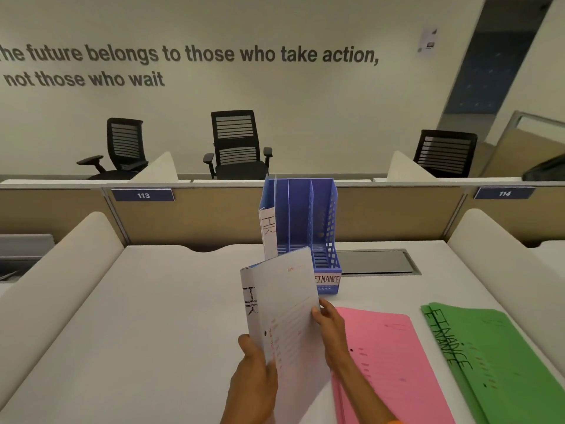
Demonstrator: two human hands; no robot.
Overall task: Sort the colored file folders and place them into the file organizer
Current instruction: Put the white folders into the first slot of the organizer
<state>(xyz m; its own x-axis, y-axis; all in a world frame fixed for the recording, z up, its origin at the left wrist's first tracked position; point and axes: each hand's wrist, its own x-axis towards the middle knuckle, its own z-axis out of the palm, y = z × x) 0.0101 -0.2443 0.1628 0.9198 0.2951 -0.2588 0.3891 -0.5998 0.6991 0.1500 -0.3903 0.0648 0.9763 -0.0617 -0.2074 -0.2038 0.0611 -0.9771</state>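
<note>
left hand (253, 371) and right hand (328, 328), each grip closed on one edge of a thin white card folder (284, 301), held upright before the blue perforated plastic file organizer (328, 221). a second white folder (268, 231) already stands in its leftmost slot. flat pink folders (388, 356) and green folders (489, 356) lie unsorted on the matte surface (153, 316).

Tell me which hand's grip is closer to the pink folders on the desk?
Right. The right grip holds the white folder by its right edge, beside the pink folders' left edge. The left grip holds the white folder's left side, farther away.
</note>
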